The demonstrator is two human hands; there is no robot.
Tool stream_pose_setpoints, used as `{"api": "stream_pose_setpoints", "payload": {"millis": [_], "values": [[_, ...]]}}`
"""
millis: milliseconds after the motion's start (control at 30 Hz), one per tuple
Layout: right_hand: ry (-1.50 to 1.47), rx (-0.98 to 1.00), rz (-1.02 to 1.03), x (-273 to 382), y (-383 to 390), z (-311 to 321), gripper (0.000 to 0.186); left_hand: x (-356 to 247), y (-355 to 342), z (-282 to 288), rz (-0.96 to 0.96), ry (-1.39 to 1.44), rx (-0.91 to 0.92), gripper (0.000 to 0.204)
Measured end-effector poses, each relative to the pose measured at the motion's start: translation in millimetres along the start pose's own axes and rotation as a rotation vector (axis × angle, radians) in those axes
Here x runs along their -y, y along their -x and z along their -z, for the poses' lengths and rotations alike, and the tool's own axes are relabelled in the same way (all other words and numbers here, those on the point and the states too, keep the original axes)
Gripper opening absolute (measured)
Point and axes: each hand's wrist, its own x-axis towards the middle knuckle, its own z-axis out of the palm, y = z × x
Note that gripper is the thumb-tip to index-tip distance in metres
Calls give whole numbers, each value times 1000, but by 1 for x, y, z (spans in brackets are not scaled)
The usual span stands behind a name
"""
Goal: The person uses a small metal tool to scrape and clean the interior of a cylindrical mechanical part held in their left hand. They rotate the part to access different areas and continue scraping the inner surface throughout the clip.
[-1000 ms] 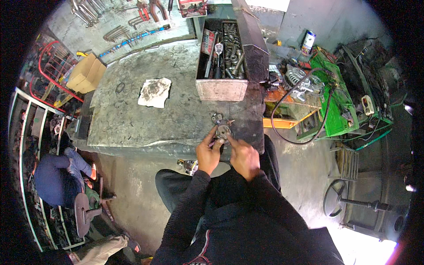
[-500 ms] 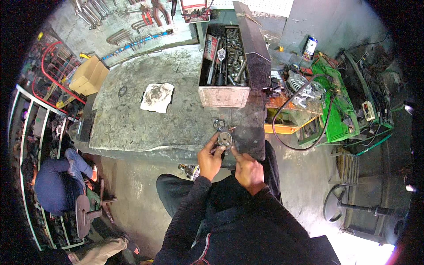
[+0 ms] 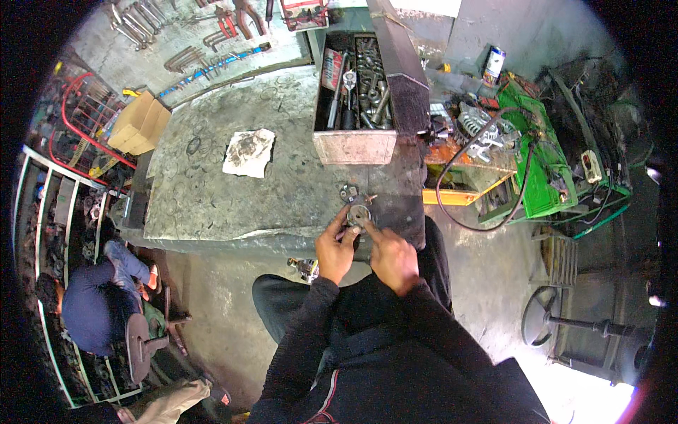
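Between the thumb and fingers of my left hand (image 3: 335, 250) is a round, cup-shaped metal part (image 3: 359, 214), held at the bench's front edge. My right hand (image 3: 392, 256) reaches in from the right, its index finger stretched onto the face of the round part and its other fingers curled. Whether those curled fingers hold anything is hidden. Just beyond the round part lies a small dark part with round holes or studs (image 3: 348, 192). A little copper-coloured piece (image 3: 371, 198) rests to its right.
On the grey workbench (image 3: 205, 205) are a stained white cloth (image 3: 248, 152) and an open metal toolbox (image 3: 354, 147) of sockets and ratchets. To the right, an alternator (image 3: 480, 131) sits on an orange stand beside a green frame (image 3: 540, 173). Another person (image 3: 99, 307) sits at left.
My right index finger has moved left and up, from beside the round part onto its face. My left hand keeps its hold. The whole view has shifted slightly.
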Motion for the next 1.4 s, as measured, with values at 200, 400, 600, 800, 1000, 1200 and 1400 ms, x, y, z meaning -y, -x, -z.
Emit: {"api": "stream_pose_setpoints", "payload": {"millis": [200, 400, 600, 800, 1000, 1200, 1400], "values": [[-12, -54, 1, -12, -12, -15, 56, -14, -1, -4, 43, -78, 44, 51], [-12, 10, 6, -11, 22, -2, 61, 7, -7, -3, -52, -9, -31, 53], [-6, 8, -1, -2, 12, 0, 61, -9, -2, 3, -20, -15, 3, 51], [-14, -16, -7, -11, 10, -10, 60, -17, -2, -1, 49, -72, 68, 52], [-17, -1, 7, -8, 21, -2, 60, -8, 1, -2, -15, -40, 18, 51], [-29, -1, 65, -9, 25, 0, 51, 0, -3, 1, -26, -1, 12, 52], [-26, 2, 44, -10, 3, -15, 59, -11, 1, -1, 48, -41, 18, 52]]}}
